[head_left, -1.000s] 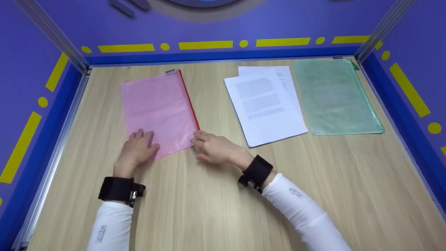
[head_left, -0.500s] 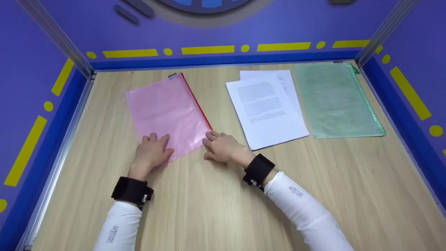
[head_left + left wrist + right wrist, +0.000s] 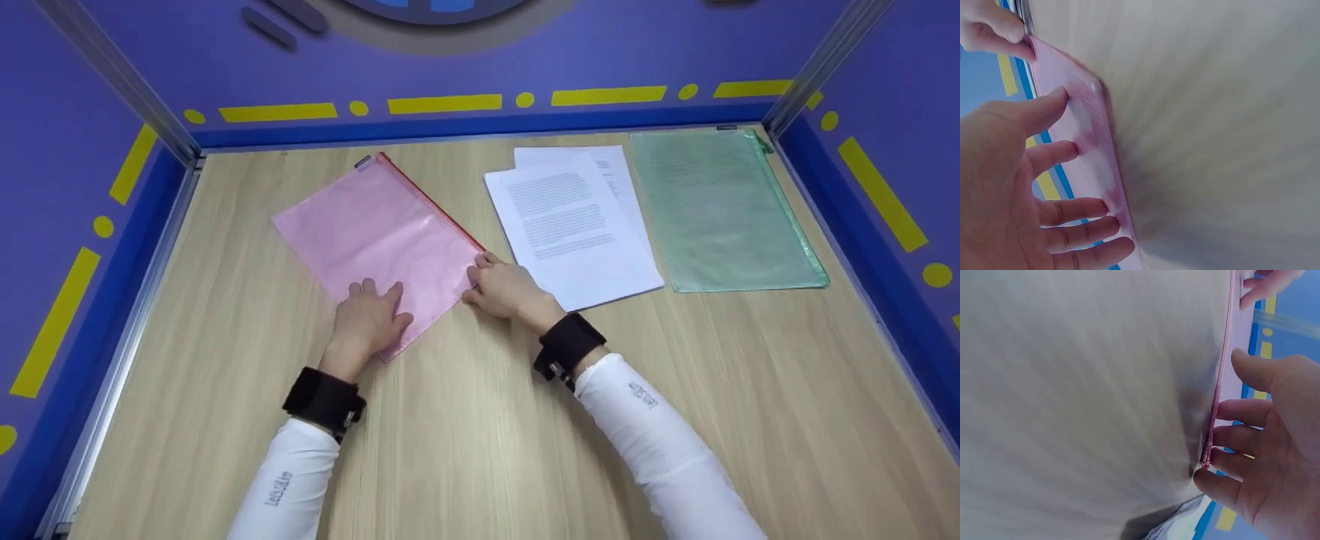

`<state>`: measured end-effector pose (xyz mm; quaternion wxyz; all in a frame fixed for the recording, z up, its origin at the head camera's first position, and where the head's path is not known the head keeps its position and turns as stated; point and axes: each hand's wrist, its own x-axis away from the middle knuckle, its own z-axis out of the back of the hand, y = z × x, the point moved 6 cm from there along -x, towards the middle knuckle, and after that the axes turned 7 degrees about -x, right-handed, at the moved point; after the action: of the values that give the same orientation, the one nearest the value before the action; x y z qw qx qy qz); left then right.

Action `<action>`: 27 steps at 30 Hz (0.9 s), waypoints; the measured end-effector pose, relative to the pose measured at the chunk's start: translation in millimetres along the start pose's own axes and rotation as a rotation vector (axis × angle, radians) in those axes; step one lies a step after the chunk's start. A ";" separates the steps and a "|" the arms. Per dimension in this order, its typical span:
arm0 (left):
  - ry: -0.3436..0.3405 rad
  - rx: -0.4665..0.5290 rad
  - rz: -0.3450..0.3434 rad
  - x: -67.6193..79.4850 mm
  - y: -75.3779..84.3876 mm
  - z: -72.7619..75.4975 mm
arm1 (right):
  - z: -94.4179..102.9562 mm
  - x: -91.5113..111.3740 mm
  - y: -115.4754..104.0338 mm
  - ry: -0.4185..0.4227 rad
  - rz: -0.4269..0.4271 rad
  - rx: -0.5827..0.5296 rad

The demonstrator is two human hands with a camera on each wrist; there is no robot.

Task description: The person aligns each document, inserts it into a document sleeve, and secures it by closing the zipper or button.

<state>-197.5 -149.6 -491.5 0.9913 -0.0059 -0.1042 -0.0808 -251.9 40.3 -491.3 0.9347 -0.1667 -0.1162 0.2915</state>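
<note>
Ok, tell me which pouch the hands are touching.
The pink pouch with the red edge, left of the papers; the green pouch lies to their right, untouched.

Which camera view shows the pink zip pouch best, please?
The head view does: the pink zip pouch lies almost fully in sight there, red zip included. The left wrist view shows it foreshortened; the right wrist view gives only a narrow strip.
</note>
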 end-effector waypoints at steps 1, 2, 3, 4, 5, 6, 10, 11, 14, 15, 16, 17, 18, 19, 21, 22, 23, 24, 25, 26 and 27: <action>-0.004 -0.012 -0.006 0.9 2.6 0.8 | 1.0 -0.3 2.0 0.007 -0.010 -0.003; -0.014 -0.018 -0.009 2.2 4.6 1.5 | 1.8 -0.3 3.5 0.011 -0.018 -0.001; -0.025 -0.025 -0.012 3.5 6.1 2.4 | 2.3 -0.4 4.5 0.017 -0.022 0.005; -0.036 -0.031 -0.016 4.8 7.0 3.5 | 2.3 -0.6 5.1 0.019 -0.024 0.011; -0.047 -0.036 -0.019 5.8 7.1 4.8 | 2.3 -0.8 5.1 0.023 -0.022 0.020; -0.058 -0.040 -0.020 6.5 6.3 6.1 | 2.1 -0.9 4.7 0.028 -0.015 0.033; -0.065 -0.004 -0.016 4.8 -5.0 10.7 | 2.5 -0.2 2.4 0.055 0.014 0.073; -0.059 0.010 -0.013 3.3 -9.3 11.1 | 3.3 0.1 2.1 0.068 0.021 0.080; -0.055 0.061 -0.002 -1.2 -22.8 8.8 | 7.0 0.6 3.6 0.114 0.026 0.070; -0.061 0.076 -0.002 -2.2 -26.3 7.1 | 8.3 0.4 5.1 0.127 0.018 0.048; -0.073 0.096 0.004 -3.3 -29.9 4.8 | 9.5 -0.2 7.1 0.138 0.003 0.015; -0.086 0.109 0.005 -4.1 -32.7 2.7 | 10.6 -1.0 9.6 0.147 -0.018 -0.026; -0.101 0.123 0.006 -4.5 -34.6 0.7 | 11.4 -2.0 12.3 0.154 -0.041 -0.072; -0.115 0.133 0.005 -4.9 -35.9 -1.1 | 12.0 -3.0 15.1 0.157 -0.065 -0.123; -0.135 0.142 0.001 -5.4 -36.5 -3.6 | 12.7 -4.9 20.9 0.159 -0.119 -0.237; -0.142 0.139 0.003 -5.9 -36.6 -4.6 | 13.1 -5.6 23.4 0.162 -0.142 -0.296; -0.146 0.132 0.004 -6.3 -36.1 -5.3 | 13.6 -6.3 25.9 0.166 -0.162 -0.355; -0.151 0.127 0.005 -6.7 -35.2 -6.0 | 14.2 -6.7 28.2 0.172 -0.182 -0.420; -0.153 0.118 0.004 -7.2 -34.0 -6.4 | 15.0 -6.8 30.6 0.181 -0.204 -0.488; -0.155 0.106 0.001 -7.4 -32.2 -6.8 | 15.9 -6.5 33.4 0.197 -0.228 -0.558; -0.157 0.099 0.001 -8.0 -30.5 -7.3 | 16.7 -6.0 36.4 0.215 -0.252 -0.621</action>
<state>-208.6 -178.6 -500.4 0.9792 0.0368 -0.1853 -0.0744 -280.4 69.2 -490.5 0.8750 -0.4571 -0.1199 0.1054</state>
